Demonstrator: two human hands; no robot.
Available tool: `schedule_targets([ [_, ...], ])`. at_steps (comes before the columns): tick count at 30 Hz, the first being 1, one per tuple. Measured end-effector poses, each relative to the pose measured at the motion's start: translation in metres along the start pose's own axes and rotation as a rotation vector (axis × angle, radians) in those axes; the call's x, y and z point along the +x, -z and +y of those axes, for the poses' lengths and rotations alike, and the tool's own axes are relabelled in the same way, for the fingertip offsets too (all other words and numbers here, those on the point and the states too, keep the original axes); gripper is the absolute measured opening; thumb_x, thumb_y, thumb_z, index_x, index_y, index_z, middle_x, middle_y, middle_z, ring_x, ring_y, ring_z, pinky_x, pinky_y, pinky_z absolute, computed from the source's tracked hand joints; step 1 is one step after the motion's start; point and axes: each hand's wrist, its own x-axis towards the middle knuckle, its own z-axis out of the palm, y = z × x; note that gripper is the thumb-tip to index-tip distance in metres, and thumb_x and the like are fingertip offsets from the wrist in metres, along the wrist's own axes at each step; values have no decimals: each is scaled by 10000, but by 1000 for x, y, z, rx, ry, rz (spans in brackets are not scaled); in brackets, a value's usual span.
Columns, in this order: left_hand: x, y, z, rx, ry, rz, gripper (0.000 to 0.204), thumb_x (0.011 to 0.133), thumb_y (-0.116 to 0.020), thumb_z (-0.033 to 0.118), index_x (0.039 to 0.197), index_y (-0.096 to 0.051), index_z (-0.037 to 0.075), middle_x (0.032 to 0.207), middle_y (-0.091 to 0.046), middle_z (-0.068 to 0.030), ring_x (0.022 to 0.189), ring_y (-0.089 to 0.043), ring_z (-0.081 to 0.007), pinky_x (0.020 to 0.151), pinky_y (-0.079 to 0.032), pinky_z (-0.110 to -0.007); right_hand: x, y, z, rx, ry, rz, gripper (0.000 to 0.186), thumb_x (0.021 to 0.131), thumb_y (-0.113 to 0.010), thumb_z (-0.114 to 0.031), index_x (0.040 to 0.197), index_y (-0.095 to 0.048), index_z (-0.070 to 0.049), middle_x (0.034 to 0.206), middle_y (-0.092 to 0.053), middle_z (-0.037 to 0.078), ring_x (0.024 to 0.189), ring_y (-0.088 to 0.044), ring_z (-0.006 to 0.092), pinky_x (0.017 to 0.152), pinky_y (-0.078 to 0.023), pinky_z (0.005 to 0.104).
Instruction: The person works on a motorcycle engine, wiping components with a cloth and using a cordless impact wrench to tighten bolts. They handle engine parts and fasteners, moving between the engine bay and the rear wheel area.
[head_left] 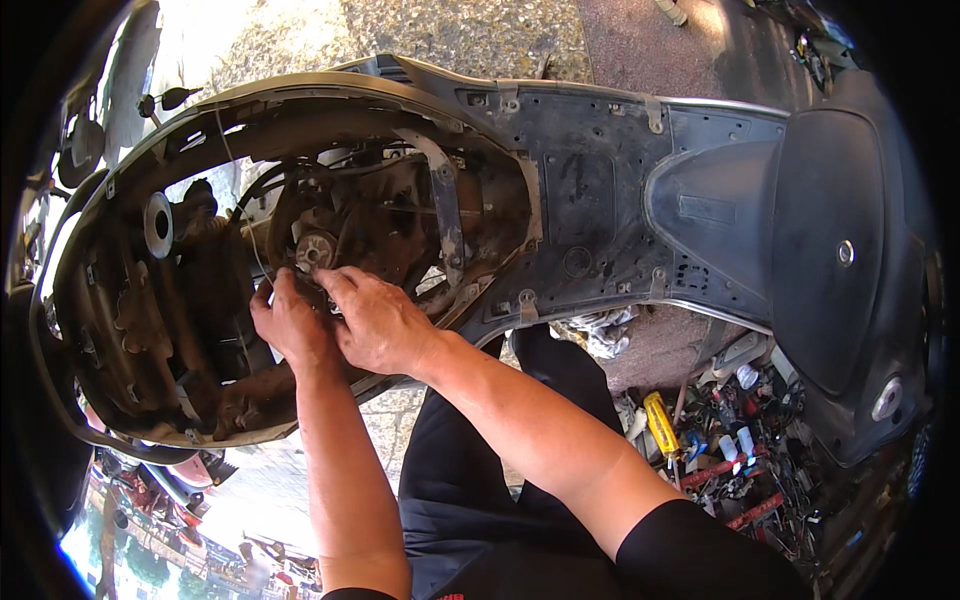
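Observation:
A scooter body lies across my view, its frame opening [535,210] uncovered on the left and showing brown, dirty inner parts. Inside is a round metal part [315,250], right at my fingertips. My left hand [292,325] is closed, thumb and fingers pinched together just below that part. A thin pale cable [240,190] runs down to these fingers; whether they grip it I cannot tell. Close against it, my right hand [385,325] has its fingers bent toward the same spot, index finger at the round part's lower edge. Whatever lies between the fingers is hidden.
A curved metal bracket [442,195] crosses the opening right of my hands. Farther right are a black plastic panel [600,200] and a large smooth black section [830,250]. Tools and loose parts, with a yellow item [661,425] among them, lie on the ground at lower right.

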Motion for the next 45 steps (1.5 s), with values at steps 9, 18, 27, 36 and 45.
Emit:
schedule_targets([
  [9,-118,-6,52,-515,-83,-478,207,973,-498,166,1021,-600,-8,795,-578,-89,671,-542,-152,556,-445,-267,-71,44,-4,243,37,124,257,840,-546,1,1096,-567,23,956,-646,242,926,-617,441,791,-503,463],
  [18,-279,41,-52,-259,-339,-1205,184,923,-497,128,940,-619,-9,934,-623,-135,868,-561,-212,812,-450,-342,-378,96,72,232,-187,413,141,935,-562,-96,862,-489,0,717,-540,168,667,-562,357,613,-422,429],
  [27,-435,70,-189,408,33,-1579,162,902,-622,26,1052,-639,-30,882,-652,-65,789,-602,-109,723,-492,-251,-771,85,171,273,-1106,1123,137,999,-522,-185,946,-544,-61,722,-562,-1,536,-540,106,461,-444,294],
  [36,-397,71,-269,758,34,-1411,191,910,-641,106,1048,-654,-26,889,-686,-96,816,-637,-141,756,-507,-286,-601,158,375,-266,-852,708,426,830,-701,-184,1220,-590,-55,1134,-638,249,1084,-596,422,950,-462,451],
  [45,-309,54,-301,737,-69,-1250,202,923,-629,93,1096,-645,-12,960,-672,-105,847,-634,-142,767,-521,-290,-411,196,573,-501,-959,446,571,802,-592,-117,1366,-502,-119,1142,-639,264,1066,-612,416,895,-478,476],
])
